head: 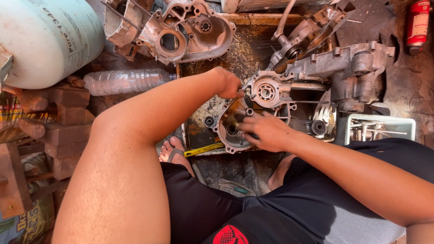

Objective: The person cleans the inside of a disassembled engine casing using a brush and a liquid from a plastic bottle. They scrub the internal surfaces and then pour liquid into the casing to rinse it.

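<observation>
An engine case point(253, 106), grey and grimy with a round bearing in its middle, is seen lying in a rusty metal tray point(199, 131) on the ground, just in front of the seated person's knees. Its upper left edge is gripped by the left hand point(229, 83), whose fingers are curled closed on the rim. The right hand point(266, 131) is laid over the lower, bowl-shaped part of the case, its fingers bent down against the metal; whether anything is pinched between them cannot be told. The two hands are kept apart, one at each side of the bearing. A yellow-handled tool point(203, 149) is seen at the near edge of the tray, beside a sandalled foot point(174, 153). To the right of the case, a larger engine block point(348, 68) is rested partly on the tray, and a pale crate point(384, 126) with metal parts is placed below it. A second open case point(190, 29) is propped at the far side of the tray. An empty clear bottle point(122, 81) and a pale gas cylinder point(45, 40) are found to the left, and a red canister point(418, 22) at the far right.
</observation>
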